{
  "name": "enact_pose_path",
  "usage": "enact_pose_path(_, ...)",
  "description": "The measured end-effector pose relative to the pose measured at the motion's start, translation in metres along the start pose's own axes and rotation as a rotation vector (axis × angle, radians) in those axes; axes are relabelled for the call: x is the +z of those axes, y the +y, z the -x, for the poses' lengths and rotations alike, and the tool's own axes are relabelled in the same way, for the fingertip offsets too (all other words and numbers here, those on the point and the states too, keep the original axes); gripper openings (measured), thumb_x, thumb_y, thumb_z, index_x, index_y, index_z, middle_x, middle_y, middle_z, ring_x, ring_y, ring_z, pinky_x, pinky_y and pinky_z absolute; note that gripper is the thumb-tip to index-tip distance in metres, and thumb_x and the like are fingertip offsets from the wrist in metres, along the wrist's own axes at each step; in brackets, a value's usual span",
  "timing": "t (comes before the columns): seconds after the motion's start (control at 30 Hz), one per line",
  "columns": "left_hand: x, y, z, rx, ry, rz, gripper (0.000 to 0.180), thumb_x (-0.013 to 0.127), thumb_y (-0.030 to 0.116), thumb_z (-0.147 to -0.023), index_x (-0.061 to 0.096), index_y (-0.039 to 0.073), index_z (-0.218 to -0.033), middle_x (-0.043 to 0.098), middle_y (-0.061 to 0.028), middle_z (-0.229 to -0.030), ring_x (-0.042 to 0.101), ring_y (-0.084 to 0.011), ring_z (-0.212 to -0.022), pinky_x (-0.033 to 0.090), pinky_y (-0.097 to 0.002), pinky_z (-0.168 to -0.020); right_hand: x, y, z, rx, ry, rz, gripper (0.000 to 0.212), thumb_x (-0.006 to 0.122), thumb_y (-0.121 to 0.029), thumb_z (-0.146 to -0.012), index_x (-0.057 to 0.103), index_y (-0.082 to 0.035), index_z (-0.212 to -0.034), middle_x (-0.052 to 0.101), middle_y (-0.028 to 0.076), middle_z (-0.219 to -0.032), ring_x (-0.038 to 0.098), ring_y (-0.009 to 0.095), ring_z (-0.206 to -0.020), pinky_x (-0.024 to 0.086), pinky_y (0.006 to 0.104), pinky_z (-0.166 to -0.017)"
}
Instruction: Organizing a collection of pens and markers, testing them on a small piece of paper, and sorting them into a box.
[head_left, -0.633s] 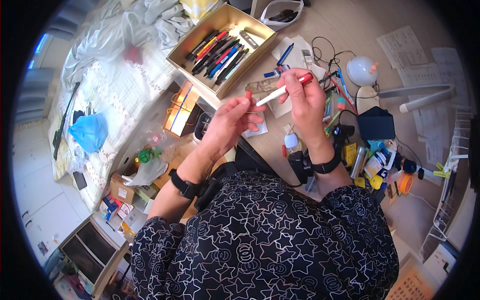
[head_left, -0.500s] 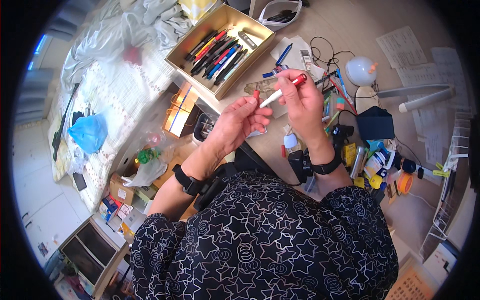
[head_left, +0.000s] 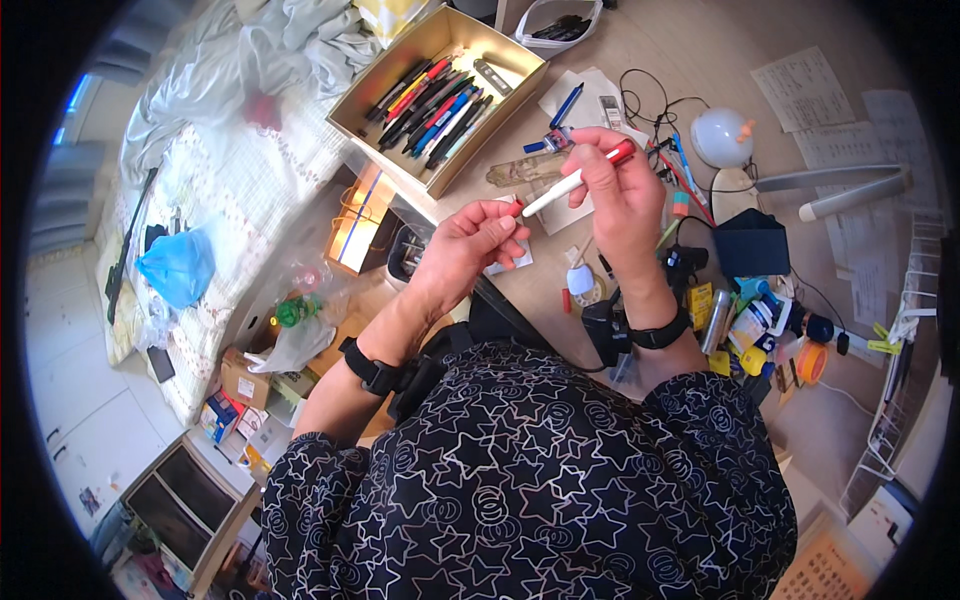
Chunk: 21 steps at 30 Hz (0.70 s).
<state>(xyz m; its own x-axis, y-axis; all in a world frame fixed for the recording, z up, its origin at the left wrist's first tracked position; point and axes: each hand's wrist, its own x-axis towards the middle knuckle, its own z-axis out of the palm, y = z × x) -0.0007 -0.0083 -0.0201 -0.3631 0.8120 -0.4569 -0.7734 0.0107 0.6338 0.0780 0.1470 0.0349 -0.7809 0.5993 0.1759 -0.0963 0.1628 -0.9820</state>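
My right hand is closed around a white marker pen with a red back end, which slants down to the left. Pinched in the fingertips of my left hand is a small red cap. The pen's pale tip points at the cap, very close to it; whether they touch I cannot tell. Below the hands lie a clear patterned pouch and some white paper. Just beyond my right hand are a blue pen and a small blue-capped bottle.
An open gold-lined box full of pens stands at the far left of the desk. To the right are a white round lamp, a dark blue box, an orange tape roll, cables and assorted bottles. A bed lies left.
The red cap has tipped from upright toward the pen's tip, and my left fingers have curled in around it. My right hand has shifted slightly right with the pen.
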Motion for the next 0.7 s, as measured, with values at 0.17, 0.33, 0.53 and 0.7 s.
enact_pose_path(0.17,0.001,0.002,0.008,0.023,0.005,-0.112,0.018,0.052,0.01,-0.088,0.053,0.002,-0.104,0.061,-0.0076,-0.088,0.058,-0.0122,-0.072,0.047,-0.0239,-0.065,-0.004,0.009,-0.007,0.243,0.108,-0.466,0.025,0.05,-0.023,-0.09,0.055,0.001,-0.095,0.056,0.005,-0.072,0.048,0.009,-0.053,0.042,0.0216,-0.048)
enact_pose_path(0.33,0.007,0.008,0.016,0.089,-0.049,-0.138,0.021,0.053,0.011,-0.088,0.054,0.002,-0.107,0.061,-0.0069,-0.086,0.057,-0.0114,-0.07,0.046,-0.0228,-0.064,-0.014,0.025,-0.009,0.51,0.153,-0.86,0.023,0.051,-0.023,-0.089,0.056,-0.002,-0.094,0.055,0.006,-0.071,0.047,0.012,-0.053,0.04,0.027,-0.048)
enact_pose_path(0.53,0.022,0.017,0.023,0.131,-0.095,-0.096,0.022,0.053,0.011,-0.088,0.054,0.001,-0.107,0.062,-0.0067,-0.084,0.057,-0.011,-0.067,0.046,-0.0223,-0.064,-0.023,0.02,-0.013,0.503,0.119,-0.842,0.021,0.052,-0.022,-0.089,0.055,-0.004,-0.098,0.057,0.006,-0.072,0.048,0.011,-0.053,0.039,0.0279,-0.049)
enact_pose_path(0.7,0.027,0.02,0.024,0.159,-0.126,-0.087,0.021,0.052,0.011,-0.088,0.054,0.001,-0.107,0.062,-0.0069,-0.084,0.056,-0.0106,-0.067,0.046,-0.0217,-0.064,-0.019,0.005,-0.015,0.321,0.165,-0.606,0.026,0.053,-0.018,-0.088,0.047,-0.005,-0.109,0.057,0.009,-0.072,0.048,0.01,-0.053,0.038,0.0237,-0.044)
